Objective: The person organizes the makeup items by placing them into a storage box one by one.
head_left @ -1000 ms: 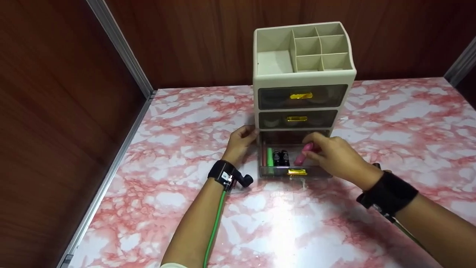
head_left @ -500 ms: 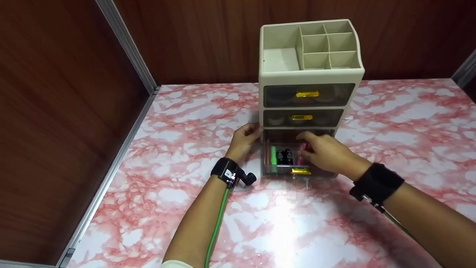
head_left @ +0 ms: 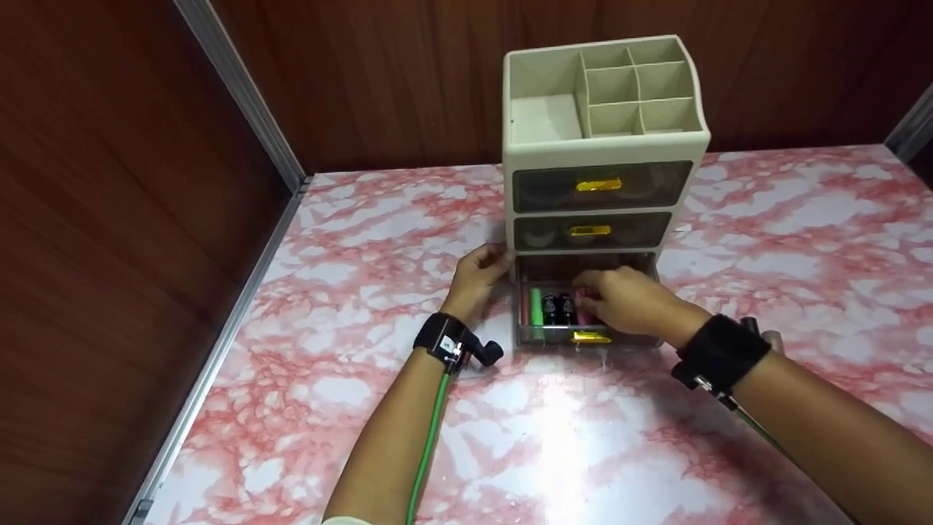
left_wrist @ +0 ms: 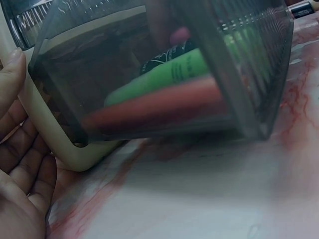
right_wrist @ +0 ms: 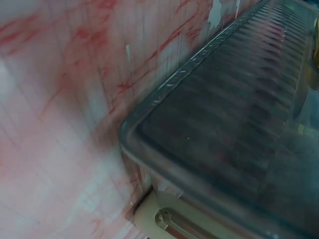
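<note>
In the head view my right hand (head_left: 630,302) reaches into the pulled-out bottom drawer (head_left: 543,334) of a cream drawer organizer (head_left: 605,152). Its thumb and fingers pinch a small pink tube (head_left: 581,312), mostly hidden by the hand. Left of it lie two small black bottles (head_left: 558,309) with white markings, then a green tube (head_left: 537,306) and a reddish tube (left_wrist: 159,107) along the drawer's left wall. My left hand (head_left: 475,281) rests against the organizer's left side. The left wrist view shows its thumb at the front edge and its fingers bent beside the wall.
Two upper drawers with yellow handles (head_left: 599,185) are closed, with round shapes dimly visible inside. Divided compartments (head_left: 612,87) top the organizer. A dark wood wall (head_left: 401,80) stands behind the marbled table (head_left: 350,255), with another wall at the left.
My right hand has moved left and lower into the drawer, bringing the pink tube from a tilt down beside the black bottles. My left hand stays at the organizer's side. The head view shifted slightly.
</note>
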`<control>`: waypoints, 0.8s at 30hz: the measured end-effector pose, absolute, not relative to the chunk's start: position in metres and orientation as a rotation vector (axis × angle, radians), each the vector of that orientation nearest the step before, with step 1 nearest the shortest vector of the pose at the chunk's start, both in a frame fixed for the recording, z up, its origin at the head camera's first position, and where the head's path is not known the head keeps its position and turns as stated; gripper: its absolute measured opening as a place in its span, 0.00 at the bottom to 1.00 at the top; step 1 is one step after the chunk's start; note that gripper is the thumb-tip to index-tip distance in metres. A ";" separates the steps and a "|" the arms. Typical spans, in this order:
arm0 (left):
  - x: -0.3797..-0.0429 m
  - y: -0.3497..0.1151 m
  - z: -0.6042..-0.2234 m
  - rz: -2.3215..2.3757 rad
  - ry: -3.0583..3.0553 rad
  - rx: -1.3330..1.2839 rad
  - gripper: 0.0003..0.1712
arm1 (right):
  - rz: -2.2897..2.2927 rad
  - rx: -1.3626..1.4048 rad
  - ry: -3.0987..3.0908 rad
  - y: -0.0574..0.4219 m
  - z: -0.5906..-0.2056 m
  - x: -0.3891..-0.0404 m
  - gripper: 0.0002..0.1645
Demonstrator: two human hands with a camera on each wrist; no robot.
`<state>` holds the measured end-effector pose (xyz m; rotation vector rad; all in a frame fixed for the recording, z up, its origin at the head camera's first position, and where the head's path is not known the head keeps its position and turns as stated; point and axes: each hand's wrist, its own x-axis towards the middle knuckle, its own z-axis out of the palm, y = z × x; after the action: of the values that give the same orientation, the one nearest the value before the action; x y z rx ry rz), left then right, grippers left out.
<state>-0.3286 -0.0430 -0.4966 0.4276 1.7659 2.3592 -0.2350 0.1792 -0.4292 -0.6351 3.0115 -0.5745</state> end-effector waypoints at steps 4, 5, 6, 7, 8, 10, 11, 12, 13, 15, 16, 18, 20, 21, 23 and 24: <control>-0.327 -0.047 -0.498 2.371 1.727 0.422 0.20 | -0.570 -0.641 3.010 0.176 -0.431 -0.236 0.15; -0.327 -0.049 -0.498 2.364 1.750 0.422 0.21 | -0.565 -0.645 3.011 0.175 -0.431 -0.237 0.15; -0.326 -0.050 -0.498 2.361 1.765 0.417 0.21 | -0.565 -0.655 3.008 0.174 -0.431 -0.237 0.15; -0.325 -0.052 -0.499 2.363 1.777 0.409 0.21 | -0.562 -0.669 3.004 0.172 -0.432 -0.238 0.15; -0.324 -0.054 -0.499 2.367 1.784 0.402 0.21 | -0.564 -0.685 3.000 0.171 -0.432 -0.238 0.15; -0.322 -0.057 -0.498 2.381 1.779 0.391 0.21 | -0.564 -0.706 2.995 0.169 -0.432 -0.239 0.15; -0.322 -0.057 -0.499 2.385 1.774 0.389 0.21 | -0.561 -0.709 2.997 0.169 -0.432 -0.240 0.15; -0.322 -0.057 -0.498 2.392 1.758 0.392 0.21 | -0.561 -0.711 2.996 0.169 -0.432 -0.240 0.15; -0.322 -0.057 -0.498 2.393 1.750 0.395 0.21 | -0.557 -0.709 3.000 0.169 -0.432 -0.240 0.15; -0.322 -0.055 -0.498 2.391 1.752 0.398 0.21 | -0.543 -0.702 3.005 0.171 -0.432 -0.239 0.16; -0.322 -0.053 -0.499 2.386 1.765 0.397 0.21 | -0.536 -0.699 3.008 0.171 -0.432 -0.238 0.16; -0.323 -0.050 -0.499 2.391 1.753 0.395 0.20 | -0.524 -0.695 3.012 0.174 -0.432 -0.237 0.16; -0.324 -0.047 -0.500 2.392 1.768 0.417 0.20 | -0.523 -0.695 3.019 0.175 -0.432 -0.236 0.16; -0.325 -0.046 -0.499 2.387 1.779 0.432 0.19 | -0.524 -0.700 3.022 0.176 -0.432 -0.235 0.17; -0.328 -0.044 -0.498 2.369 1.817 0.464 0.19 | -0.533 -0.706 3.019 0.178 -0.431 -0.235 0.18; -0.329 -0.043 -0.497 2.357 1.845 0.482 0.19 | -0.536 -0.713 3.020 0.180 -0.431 -0.235 0.18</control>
<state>-0.3289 -0.0430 -0.4971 0.4823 1.8449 2.3567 -0.2348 0.1797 -0.4308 -0.7128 3.0202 -0.5360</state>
